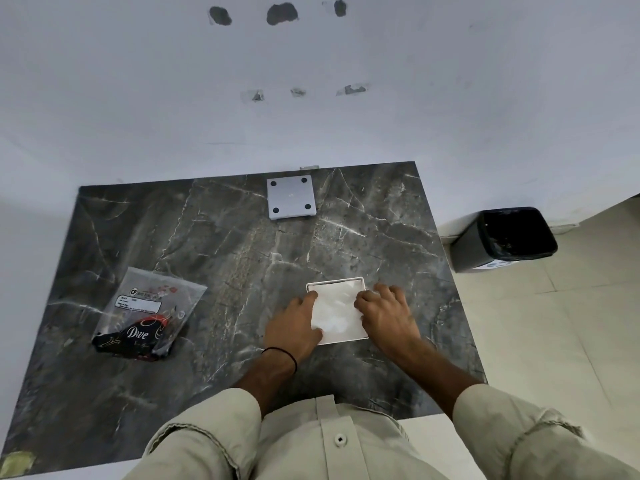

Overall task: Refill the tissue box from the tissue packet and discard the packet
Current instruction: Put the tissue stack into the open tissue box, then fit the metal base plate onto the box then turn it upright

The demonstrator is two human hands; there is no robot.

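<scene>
A square white tissue box (346, 339) lies open side up on the dark marble table, with white tissues (335, 306) filling it. My left hand (295, 328) rests on its left edge, fingertips on the tissues. On the right edge, my right hand (385, 314) presses down with curled fingers. The box's grey base plate (291, 197), with four black feet, lies apart at the table's far edge. A clear plastic tissue packet (147, 315) with a red and black printed end lies flat on the left of the table.
The marble table (225, 258) stands against a white wall. A black bin (504, 239) with a black liner stands on the tiled floor to the right of the table's far corner.
</scene>
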